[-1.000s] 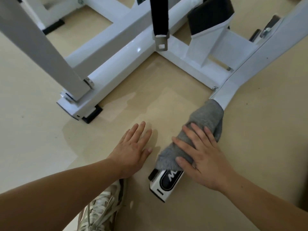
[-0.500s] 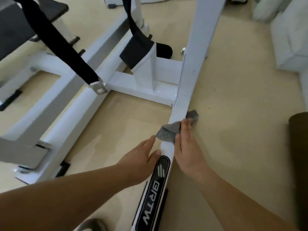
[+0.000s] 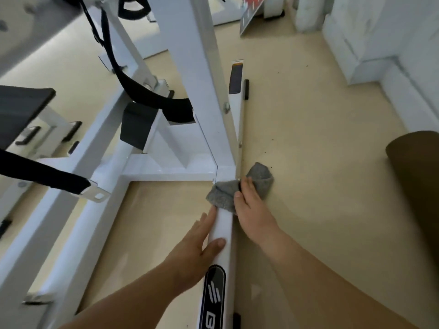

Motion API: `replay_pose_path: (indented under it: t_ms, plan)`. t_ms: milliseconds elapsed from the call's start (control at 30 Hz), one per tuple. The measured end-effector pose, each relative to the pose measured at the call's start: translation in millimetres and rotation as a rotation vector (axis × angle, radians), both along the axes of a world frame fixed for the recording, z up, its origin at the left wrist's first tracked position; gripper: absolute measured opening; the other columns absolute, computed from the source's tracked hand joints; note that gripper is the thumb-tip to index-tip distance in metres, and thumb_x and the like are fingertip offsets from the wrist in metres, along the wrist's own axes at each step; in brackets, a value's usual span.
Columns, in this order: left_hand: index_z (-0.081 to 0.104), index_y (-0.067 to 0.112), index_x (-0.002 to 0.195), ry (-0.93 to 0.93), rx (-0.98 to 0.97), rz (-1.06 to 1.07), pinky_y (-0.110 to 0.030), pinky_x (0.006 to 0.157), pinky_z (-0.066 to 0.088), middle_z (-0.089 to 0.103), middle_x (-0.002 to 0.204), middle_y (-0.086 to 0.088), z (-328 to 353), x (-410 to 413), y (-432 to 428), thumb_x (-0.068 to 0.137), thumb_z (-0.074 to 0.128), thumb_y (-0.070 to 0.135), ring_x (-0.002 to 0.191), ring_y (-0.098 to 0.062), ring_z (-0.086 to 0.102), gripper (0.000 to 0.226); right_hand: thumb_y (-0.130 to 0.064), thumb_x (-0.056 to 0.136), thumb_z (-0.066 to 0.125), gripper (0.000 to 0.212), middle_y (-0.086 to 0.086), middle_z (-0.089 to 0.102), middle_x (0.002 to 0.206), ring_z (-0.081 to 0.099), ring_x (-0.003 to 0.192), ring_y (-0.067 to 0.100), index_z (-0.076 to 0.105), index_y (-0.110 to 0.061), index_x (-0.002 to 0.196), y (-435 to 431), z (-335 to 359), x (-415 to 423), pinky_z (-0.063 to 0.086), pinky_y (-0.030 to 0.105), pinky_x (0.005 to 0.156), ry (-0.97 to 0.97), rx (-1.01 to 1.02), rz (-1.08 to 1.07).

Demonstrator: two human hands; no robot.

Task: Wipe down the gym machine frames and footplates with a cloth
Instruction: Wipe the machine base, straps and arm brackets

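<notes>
A white floor bar [image 3: 223,229] of the gym machine frame runs from the bottom middle up toward a tall white upright [image 3: 204,74]. A grey cloth [image 3: 222,194] drapes over the bar where it meets the upright, its far end bunched on the floor to the right. My right hand [image 3: 251,210] presses the cloth against the bar's right side with straight fingers. My left hand [image 3: 202,243] rests flat against the bar's left side, thumb lying on top, just above a black logo sticker [image 3: 213,290].
Black straps [image 3: 59,179] with metal ends hang across the left. A black footplate pad [image 3: 136,127] sits on a white cross bar [image 3: 166,168]. A brown roll [image 3: 415,176] lies at the right. White blocks [image 3: 370,32] line the far right over the beige floor [image 3: 320,162].
The view has shifted forward along the bar. My right hand has slid the cloth up the bar to the joint with the upright, and my left hand has followed alongside.
</notes>
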State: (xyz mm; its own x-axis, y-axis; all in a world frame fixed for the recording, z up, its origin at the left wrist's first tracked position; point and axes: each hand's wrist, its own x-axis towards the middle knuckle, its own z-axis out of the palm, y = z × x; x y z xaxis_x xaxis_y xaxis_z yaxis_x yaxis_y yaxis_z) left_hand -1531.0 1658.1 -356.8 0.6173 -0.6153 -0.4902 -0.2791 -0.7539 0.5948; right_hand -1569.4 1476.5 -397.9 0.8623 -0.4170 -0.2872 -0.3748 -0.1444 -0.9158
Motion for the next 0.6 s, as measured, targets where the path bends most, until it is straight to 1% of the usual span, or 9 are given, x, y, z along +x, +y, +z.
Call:
replay_pose_path:
  t_ms: [33,67,100,167,267,333,433,500,600]
  plan:
    - [-0.010,0.079,0.138,-0.008,-0.022,0.004,-0.035,0.123,0.028,0.004,0.165,0.024,-1,1,1,0.091,0.041,0.073,0.152,-0.004,0.017,0.070,-0.034,0.112,0.030,0.059,-0.005,0.006,0.171,0.005,0.157,0.012,0.008,-0.019,0.165,3,3,6,0.004,0.024,0.120,-0.021,0.077,-0.024]
    - [-0.010,0.079,0.135,-0.018,-0.021,0.004,-0.031,0.124,0.021,-0.003,0.162,0.029,-2,2,2,0.089,0.041,0.074,0.148,0.003,0.009,0.069,-0.034,0.112,0.032,0.059,-0.003,0.012,0.170,0.011,0.157,0.015,0.009,-0.020,0.164,6,5,12,0.008,0.024,0.119,-0.040,0.142,-0.058]
    - [-0.011,0.079,0.133,-0.023,-0.017,0.001,-0.026,0.122,0.017,-0.005,0.159,0.031,-1,2,2,0.088,0.040,0.075,0.145,0.007,0.006,0.068,-0.034,0.111,0.035,0.061,0.000,0.014,0.170,0.014,0.156,0.017,0.007,-0.021,0.164,9,7,19,0.011,0.022,0.116,-0.049,0.179,-0.091]
    - [-0.011,0.078,0.131,-0.024,-0.021,-0.002,-0.020,0.119,0.011,-0.004,0.161,0.032,-1,1,2,0.087,0.039,0.074,0.147,0.009,0.001,0.067,-0.035,0.110,0.037,0.068,0.001,0.004,0.170,0.010,0.156,0.018,-0.002,-0.019,0.164,12,9,31,0.008,0.020,0.113,-0.036,0.173,-0.103]
    - [-0.006,0.075,0.138,0.015,-0.039,0.003,-0.019,0.119,0.002,0.001,0.165,0.029,-3,5,2,0.086,0.042,0.071,0.149,0.009,-0.008,0.070,-0.037,0.110,0.039,0.075,0.000,-0.010,0.171,-0.002,0.157,0.018,-0.009,-0.016,0.163,13,4,39,0.000,0.028,0.122,-0.022,0.127,-0.101]
    - [-0.004,0.073,0.143,0.028,-0.045,0.004,-0.023,0.122,0.002,0.002,0.167,0.026,-6,7,4,0.086,0.043,0.071,0.151,0.007,-0.008,0.074,-0.039,0.110,0.038,0.076,-0.002,-0.014,0.171,-0.007,0.157,0.015,-0.011,-0.017,0.163,15,-1,35,-0.002,0.029,0.125,-0.013,0.122,-0.086]
    - [-0.002,0.073,0.146,0.058,-0.096,0.004,-0.037,0.129,0.008,0.005,0.168,0.025,-5,7,4,0.082,0.045,0.079,0.154,0.003,-0.003,0.079,-0.042,0.109,0.039,0.078,-0.004,-0.014,0.171,-0.009,0.156,0.011,-0.013,-0.020,0.163,25,-6,18,-0.003,0.031,0.126,-0.008,0.119,-0.048]
    - [0.002,0.074,0.146,0.083,-0.143,0.031,-0.042,0.128,0.017,0.009,0.168,0.025,-4,6,4,0.075,0.044,0.091,0.155,0.001,0.004,0.085,-0.043,0.108,0.039,0.078,-0.005,-0.011,0.171,-0.008,0.156,0.010,-0.013,-0.023,0.163,34,-6,2,0.000,0.034,0.128,0.004,0.166,-0.029]
    - [0.007,0.069,0.150,0.027,-0.117,0.064,-0.046,0.124,0.029,0.016,0.168,0.022,-6,6,5,0.071,0.046,0.095,0.155,-0.006,0.019,0.092,-0.043,0.109,0.037,0.074,-0.005,-0.006,0.171,-0.005,0.157,0.011,-0.008,-0.023,0.164,54,-6,-29,0.000,0.028,0.125,0.027,0.222,-0.015]
